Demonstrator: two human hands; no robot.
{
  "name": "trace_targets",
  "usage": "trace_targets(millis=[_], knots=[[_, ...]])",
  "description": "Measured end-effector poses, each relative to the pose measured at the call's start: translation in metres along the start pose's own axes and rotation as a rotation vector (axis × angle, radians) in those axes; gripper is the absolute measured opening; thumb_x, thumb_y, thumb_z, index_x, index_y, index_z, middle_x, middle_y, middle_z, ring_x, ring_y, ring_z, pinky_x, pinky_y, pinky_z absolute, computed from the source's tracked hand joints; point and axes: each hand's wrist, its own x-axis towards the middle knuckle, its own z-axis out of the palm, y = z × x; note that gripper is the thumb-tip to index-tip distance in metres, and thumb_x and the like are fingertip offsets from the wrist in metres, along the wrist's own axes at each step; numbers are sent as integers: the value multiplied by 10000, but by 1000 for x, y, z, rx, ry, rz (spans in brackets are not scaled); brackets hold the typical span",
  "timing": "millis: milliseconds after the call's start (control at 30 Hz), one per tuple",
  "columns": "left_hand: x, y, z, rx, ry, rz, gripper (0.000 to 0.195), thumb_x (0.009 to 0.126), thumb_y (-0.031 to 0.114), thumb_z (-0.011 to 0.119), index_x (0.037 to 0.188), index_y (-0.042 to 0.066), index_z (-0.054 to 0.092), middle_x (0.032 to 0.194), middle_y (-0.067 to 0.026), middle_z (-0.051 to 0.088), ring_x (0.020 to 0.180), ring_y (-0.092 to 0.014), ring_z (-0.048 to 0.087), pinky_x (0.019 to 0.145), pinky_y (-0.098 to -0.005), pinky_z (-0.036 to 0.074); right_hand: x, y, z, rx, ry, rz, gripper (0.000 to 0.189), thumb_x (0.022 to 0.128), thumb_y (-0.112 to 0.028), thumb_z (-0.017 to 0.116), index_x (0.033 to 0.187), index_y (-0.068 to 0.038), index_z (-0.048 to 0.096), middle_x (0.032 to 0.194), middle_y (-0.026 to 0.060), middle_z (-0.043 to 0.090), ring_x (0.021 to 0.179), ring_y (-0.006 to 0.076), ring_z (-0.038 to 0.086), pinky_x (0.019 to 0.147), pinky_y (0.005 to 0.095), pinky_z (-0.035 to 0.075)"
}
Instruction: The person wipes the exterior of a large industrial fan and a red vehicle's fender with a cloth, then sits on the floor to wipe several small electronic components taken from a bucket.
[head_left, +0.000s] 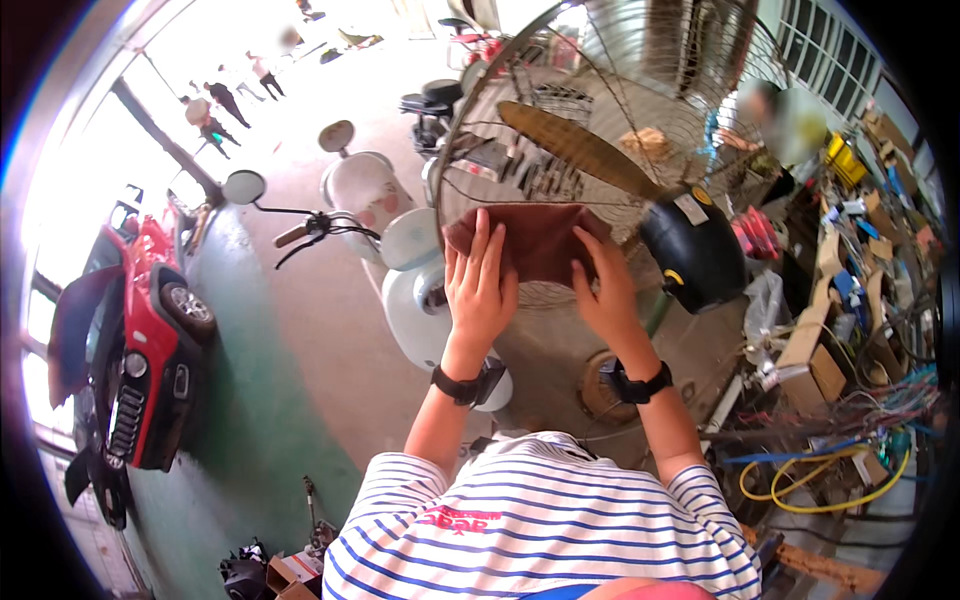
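Note:
A brown cloth (547, 244) is spread between my two hands at the front of a large pedestal fan. My left hand (480, 289) lies on the cloth's left part, fingers extended upward. On the right side, my right hand (606, 289) holds it with the thumb and fingers spread. Behind the cloth, the fan's wire guard (439, 172) shows dust-like dark patches, and one brownish blade (577, 146) is visible. The black fan motor housing (694, 247) sits to the right of my right hand. How the cloth meets the wires underneath is hidden.
A pale scooter (412, 300) with mirrors stands close on the left. Farther left is a red car (142, 360). Cardboard boxes (814, 367), a yellow hose (832, 506) and tangled wires crowd the right. Another person (739, 127) is beyond the fan; several people stand in the distance.

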Motion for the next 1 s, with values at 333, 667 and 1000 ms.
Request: trace_targets(millis=[333, 667, 1000], knots=[[29, -34, 11, -170, 180, -268, 396, 771, 113, 729, 1129, 13, 594, 1143, -150, 635, 1019, -332, 627, 854, -371, 505, 31, 2, 47, -107, 25, -48, 513, 773, 3, 579, 1275, -52, 495, 1061, 198, 561, 1035, 406, 532, 840, 431, 464], [-7, -35, 15, -348, 106, -563, 392, 791, 118, 725, 1148, 27, 591, 1064, -144, 666, 986, -256, 652, 837, -328, 499, -25, 22, 96, -382, 74, -123, 565, 745, -37, 579, 1296, 30, 476, 1103, 201, 565, 1072, 422, 513, 902, 446, 463], [-82, -56, 49, -456, 84, -638, 433, 840, 66, 665, 1226, -24, 489, 1110, -182, 613, 1029, -289, 610, 884, -348, 476, -41, 29, 89, -295, -88, -123, 473, 741, -32, 592, 1212, -9, 561, 1116, 175, 574, 1086, 387, 522, 899, 443, 479]])
